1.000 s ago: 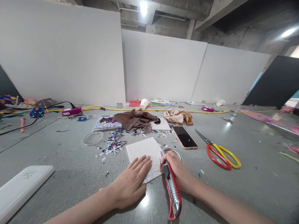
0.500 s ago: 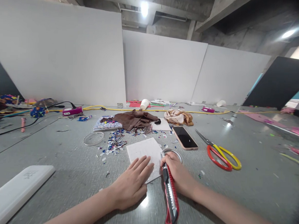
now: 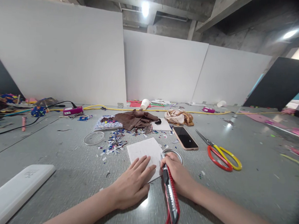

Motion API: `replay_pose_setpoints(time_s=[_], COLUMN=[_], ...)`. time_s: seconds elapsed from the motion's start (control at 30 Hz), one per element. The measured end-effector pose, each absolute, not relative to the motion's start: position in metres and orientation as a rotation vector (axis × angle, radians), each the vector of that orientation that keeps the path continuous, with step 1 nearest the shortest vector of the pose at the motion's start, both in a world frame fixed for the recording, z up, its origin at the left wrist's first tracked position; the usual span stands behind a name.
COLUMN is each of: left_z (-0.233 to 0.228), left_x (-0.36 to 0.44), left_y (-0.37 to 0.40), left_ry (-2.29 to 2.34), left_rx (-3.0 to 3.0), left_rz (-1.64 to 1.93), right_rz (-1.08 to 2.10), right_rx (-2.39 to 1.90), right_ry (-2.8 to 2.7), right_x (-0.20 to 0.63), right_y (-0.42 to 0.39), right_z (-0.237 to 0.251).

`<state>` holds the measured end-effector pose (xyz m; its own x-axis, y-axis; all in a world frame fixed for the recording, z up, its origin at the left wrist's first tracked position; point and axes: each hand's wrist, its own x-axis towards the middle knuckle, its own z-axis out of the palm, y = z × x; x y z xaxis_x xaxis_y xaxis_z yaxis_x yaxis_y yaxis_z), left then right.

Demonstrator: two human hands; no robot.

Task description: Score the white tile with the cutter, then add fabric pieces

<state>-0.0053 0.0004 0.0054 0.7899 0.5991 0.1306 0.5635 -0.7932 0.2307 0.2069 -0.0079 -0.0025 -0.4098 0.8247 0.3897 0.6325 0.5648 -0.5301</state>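
Note:
My left hand (image 3: 132, 183) lies flat, fingers spread, pressing down the near part of a white paper sheet (image 3: 144, 150) on the grey table. My right hand (image 3: 178, 173) grips a red and grey utility knife (image 3: 171, 199) by its front end, the tip at the paper's right edge and the handle pointing toward me. A clear ring (image 3: 174, 152) lies just beyond my right hand.
A phone (image 3: 185, 137) and red-and-yellow scissors (image 3: 220, 153) lie to the right. Coloured paper scraps (image 3: 114, 143), a second clear ring (image 3: 94, 138), a mosaic board (image 3: 107, 123) and brown cloth (image 3: 135, 119) sit behind. A white flat box (image 3: 16, 190) is near left.
The knife handle has swung slightly left, closer to straight toward me, and my right hand shifted a little along the paper's edge. My left hand has barely moved.

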Motion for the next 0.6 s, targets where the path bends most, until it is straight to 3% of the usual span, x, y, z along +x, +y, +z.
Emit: replay_pose_setpoints(time_s=[0.6], left_z=[0.0077], left_x=[-0.0052], left_y=[-0.0001], left_ry=[0.898], left_rx=[2.813], left_rz=[0.286], right_rz=[0.353], right_rx=[-1.139], right_ry=[-2.18], right_x=[0.2065], right_y=[-0.0068], right_z=[-0.0057])
